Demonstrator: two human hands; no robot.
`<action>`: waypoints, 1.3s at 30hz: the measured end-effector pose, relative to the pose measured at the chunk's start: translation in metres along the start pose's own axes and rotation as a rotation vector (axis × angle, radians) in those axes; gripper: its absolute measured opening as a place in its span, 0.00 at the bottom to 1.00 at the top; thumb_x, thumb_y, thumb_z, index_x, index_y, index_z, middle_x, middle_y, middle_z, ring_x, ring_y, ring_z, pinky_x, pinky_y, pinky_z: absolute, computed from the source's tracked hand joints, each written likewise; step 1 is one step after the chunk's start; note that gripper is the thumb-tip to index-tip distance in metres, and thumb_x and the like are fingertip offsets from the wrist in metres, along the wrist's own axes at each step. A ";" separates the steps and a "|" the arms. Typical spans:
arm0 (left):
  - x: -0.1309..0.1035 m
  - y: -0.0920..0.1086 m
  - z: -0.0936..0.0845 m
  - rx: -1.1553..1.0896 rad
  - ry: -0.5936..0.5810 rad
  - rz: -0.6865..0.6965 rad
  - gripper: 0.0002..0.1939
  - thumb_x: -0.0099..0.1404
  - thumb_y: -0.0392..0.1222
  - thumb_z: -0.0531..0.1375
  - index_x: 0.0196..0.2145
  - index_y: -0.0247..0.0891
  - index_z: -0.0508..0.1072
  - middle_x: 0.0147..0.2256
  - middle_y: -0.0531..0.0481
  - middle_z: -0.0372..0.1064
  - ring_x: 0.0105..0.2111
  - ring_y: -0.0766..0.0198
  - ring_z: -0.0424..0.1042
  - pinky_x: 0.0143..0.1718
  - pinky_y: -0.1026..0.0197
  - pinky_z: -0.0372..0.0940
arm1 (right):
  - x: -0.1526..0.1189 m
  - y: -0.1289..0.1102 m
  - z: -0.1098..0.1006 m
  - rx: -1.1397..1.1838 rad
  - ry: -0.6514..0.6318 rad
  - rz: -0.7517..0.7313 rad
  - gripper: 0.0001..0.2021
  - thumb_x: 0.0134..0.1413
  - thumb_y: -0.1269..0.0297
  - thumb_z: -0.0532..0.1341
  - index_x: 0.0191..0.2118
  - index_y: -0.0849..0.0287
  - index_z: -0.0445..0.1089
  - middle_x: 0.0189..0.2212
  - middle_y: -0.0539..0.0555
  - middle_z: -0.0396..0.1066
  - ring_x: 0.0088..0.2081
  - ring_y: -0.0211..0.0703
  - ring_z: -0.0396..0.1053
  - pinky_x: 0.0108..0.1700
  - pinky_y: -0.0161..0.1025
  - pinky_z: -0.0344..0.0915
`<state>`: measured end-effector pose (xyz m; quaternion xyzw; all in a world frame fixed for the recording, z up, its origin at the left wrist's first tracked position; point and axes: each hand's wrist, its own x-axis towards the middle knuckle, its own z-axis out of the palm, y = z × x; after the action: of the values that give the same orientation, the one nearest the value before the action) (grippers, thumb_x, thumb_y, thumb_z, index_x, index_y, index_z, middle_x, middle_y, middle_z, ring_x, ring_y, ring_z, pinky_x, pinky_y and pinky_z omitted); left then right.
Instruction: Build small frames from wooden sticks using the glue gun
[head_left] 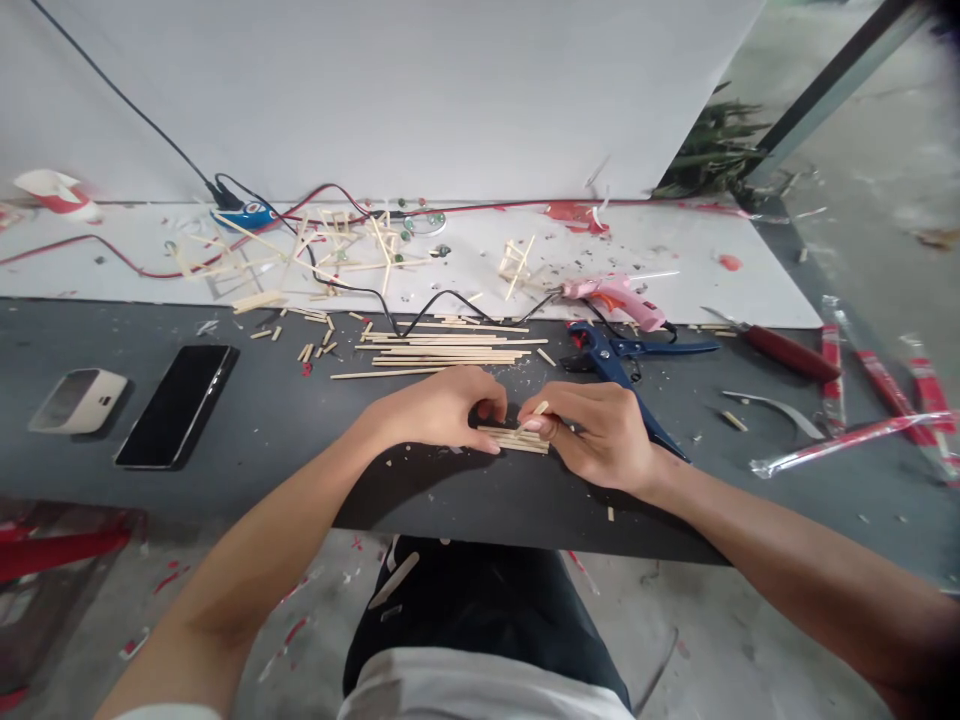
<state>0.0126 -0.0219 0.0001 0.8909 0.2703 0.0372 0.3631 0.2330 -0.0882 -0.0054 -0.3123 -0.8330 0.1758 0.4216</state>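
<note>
A small row of short wooden sticks (517,440) lies side by side on the dark tabletop in front of me. My left hand (450,408) curls round the row's left end, its thumb at the near edge and its fingers bent at the far side. Between the thumb and fingers of my right hand (596,430) is a short wooden stick (538,410), held tilted over the right part of the row. Just beyond my hands lies a loose bundle of longer wooden sticks (450,352). Part of the row is hidden by my fingers.
Blue cutting pliers (611,355), a pink glue gun (619,298), a red-handled knife (795,350) and tweezers (780,405) lie to the right. A phone (176,405) and a pale case (79,400) are left. Stick structures (367,245) and cables (442,295) stretch behind.
</note>
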 end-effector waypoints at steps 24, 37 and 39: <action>0.001 -0.003 0.003 0.026 -0.001 0.067 0.10 0.57 0.41 0.71 0.34 0.37 0.76 0.34 0.50 0.71 0.36 0.61 0.68 0.36 0.62 0.57 | -0.003 -0.002 0.003 -0.034 -0.007 0.004 0.08 0.65 0.71 0.59 0.34 0.60 0.72 0.26 0.51 0.74 0.24 0.34 0.67 0.27 0.32 0.60; 0.000 -0.003 0.003 0.019 -0.010 0.072 0.09 0.58 0.40 0.70 0.35 0.37 0.75 0.34 0.50 0.71 0.38 0.61 0.69 0.38 0.61 0.58 | -0.001 -0.003 0.002 -0.042 -0.023 0.020 0.10 0.68 0.67 0.57 0.34 0.58 0.72 0.25 0.51 0.74 0.24 0.35 0.69 0.27 0.33 0.61; 0.000 -0.003 0.002 0.021 -0.011 0.071 0.09 0.58 0.40 0.70 0.35 0.37 0.75 0.34 0.50 0.71 0.38 0.61 0.69 0.38 0.61 0.58 | -0.001 -0.003 0.002 -0.041 -0.021 0.016 0.10 0.68 0.67 0.58 0.34 0.59 0.72 0.25 0.51 0.74 0.24 0.35 0.68 0.27 0.32 0.61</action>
<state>0.0120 -0.0217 -0.0034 0.9039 0.2370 0.0422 0.3535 0.2305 -0.0917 -0.0055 -0.3258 -0.8381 0.1653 0.4051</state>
